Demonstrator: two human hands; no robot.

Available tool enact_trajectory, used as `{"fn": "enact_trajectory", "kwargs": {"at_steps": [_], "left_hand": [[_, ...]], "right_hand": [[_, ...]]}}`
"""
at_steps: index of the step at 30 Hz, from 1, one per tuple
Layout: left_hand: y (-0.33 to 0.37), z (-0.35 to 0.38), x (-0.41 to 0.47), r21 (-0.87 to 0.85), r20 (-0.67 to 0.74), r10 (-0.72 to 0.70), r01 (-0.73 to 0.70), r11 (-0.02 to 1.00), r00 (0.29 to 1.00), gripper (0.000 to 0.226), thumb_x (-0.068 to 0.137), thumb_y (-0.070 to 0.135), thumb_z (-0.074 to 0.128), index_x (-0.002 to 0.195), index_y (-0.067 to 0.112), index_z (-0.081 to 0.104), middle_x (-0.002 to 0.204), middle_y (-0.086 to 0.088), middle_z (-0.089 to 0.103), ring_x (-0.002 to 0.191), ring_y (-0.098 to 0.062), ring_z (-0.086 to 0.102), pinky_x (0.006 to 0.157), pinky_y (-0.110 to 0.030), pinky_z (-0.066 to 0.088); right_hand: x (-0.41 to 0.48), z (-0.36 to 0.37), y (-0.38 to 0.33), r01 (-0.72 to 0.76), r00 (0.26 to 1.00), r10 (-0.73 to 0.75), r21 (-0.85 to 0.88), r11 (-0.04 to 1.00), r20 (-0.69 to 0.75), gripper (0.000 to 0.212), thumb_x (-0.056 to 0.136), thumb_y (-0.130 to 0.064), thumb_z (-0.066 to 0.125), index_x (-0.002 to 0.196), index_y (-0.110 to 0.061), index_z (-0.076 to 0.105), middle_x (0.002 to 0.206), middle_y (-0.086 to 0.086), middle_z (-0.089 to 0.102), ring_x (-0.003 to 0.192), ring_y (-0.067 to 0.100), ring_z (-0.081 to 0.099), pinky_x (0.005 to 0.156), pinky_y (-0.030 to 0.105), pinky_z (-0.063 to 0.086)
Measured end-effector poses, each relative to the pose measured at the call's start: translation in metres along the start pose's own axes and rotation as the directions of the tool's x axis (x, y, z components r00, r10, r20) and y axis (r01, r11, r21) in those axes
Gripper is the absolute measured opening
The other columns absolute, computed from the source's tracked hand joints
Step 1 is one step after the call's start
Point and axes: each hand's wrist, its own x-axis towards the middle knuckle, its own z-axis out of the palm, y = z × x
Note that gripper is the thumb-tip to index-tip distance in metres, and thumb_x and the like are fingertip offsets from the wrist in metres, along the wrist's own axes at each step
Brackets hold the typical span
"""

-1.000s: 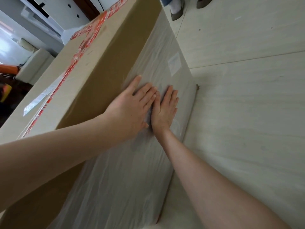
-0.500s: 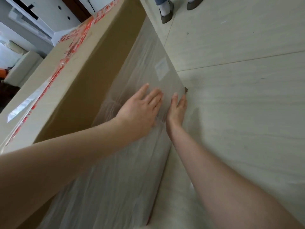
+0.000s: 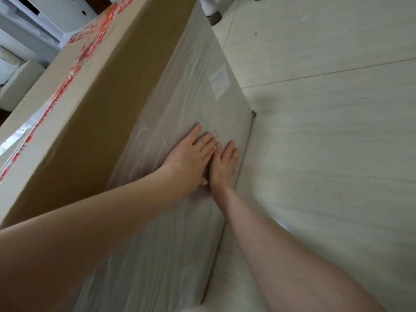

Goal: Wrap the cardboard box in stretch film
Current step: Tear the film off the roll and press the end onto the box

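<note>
Head view. Box [image 3: 96, 122] on pale floor [image 3: 326, 154], running from 7 to 12 o'clock, side face under milky film [image 3: 180, 91]. Flat on that film near centre: left hand [image 3: 191, 158], fingers straight, grip fully open, clasping nothing. Touching it at 3 o'clock: right hand [image 3: 222, 165], likewise flat, grip open and empty, near the box's lower edge. Red tape [image 3: 60, 95] along the top at 10 o'clock. White label [image 3: 219, 81] under film at 1 o'clock.
</note>
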Motion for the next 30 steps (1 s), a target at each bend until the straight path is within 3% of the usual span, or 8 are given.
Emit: {"fn": "enact_trajectory", "kwargs": {"at_steps": [10, 16, 22, 30], "left_hand": [[-0.001, 0.002, 0.003, 0.014, -0.012, 0.013, -0.013, 1.0, 1.0, 0.084, 0.097, 0.059, 0.015, 0.147, -0.002, -0.012, 0.159, -0.015, -0.011, 0.147, -0.031, -0.012, 0.113, -0.055, -0.012], [-0.002, -0.007, 0.008, -0.026, -0.013, -0.02, 0.019, 0.999, 1.0, 0.077, 0.099, 0.051, 0.016, 0.147, -0.004, -0.01, 0.158, -0.018, -0.012, 0.146, -0.032, -0.012, 0.114, -0.054, -0.011], [-0.008, -0.027, 0.016, -0.152, -0.131, -0.14, 0.12, 0.981, 0.982, 0.075, 0.1, 0.048, 0.016, 0.148, -0.004, -0.007, 0.158, -0.02, -0.009, 0.147, -0.033, -0.008, 0.116, -0.05, -0.006], [0.023, -0.002, -0.004, -0.123, -0.024, -0.012, 0.009, 0.992, 1.0, 0.079, 0.099, 0.054, 0.016, 0.148, 0.0, -0.013, 0.157, -0.018, -0.017, 0.146, -0.031, -0.017, 0.112, -0.054, -0.015]], "right_hand": [[0.005, 0.008, 0.002, 0.015, 0.993, -0.019, -0.032, 0.999, -0.112, 0.059, 0.101, -0.042, 0.03, 0.153, -0.019, 0.013, 0.16, 0.011, 0.008, 0.147, 0.025, 0.008, 0.116, 0.039, 0.007], [0.041, -0.014, -0.016, -0.068, 0.998, 0.068, -0.031, 0.997, -0.012, 0.063, 0.099, -0.052, 0.027, 0.153, -0.022, 0.013, 0.159, 0.012, 0.012, 0.146, 0.027, 0.016, 0.118, 0.043, 0.012], [0.05, -0.047, -0.008, 0.023, 0.984, -0.014, 0.048, 0.999, -0.175, 0.061, 0.1, -0.045, 0.033, 0.151, -0.012, 0.02, 0.158, 0.017, 0.016, 0.146, 0.026, 0.017, 0.115, 0.032, 0.017], [0.006, -0.023, 0.046, 0.005, 1.0, -0.005, -0.014, 1.0, -0.012, 0.065, 0.101, -0.043, 0.034, 0.152, -0.009, 0.013, 0.16, 0.011, 0.007, 0.148, 0.021, 0.004, 0.119, 0.03, 0.003]]}}
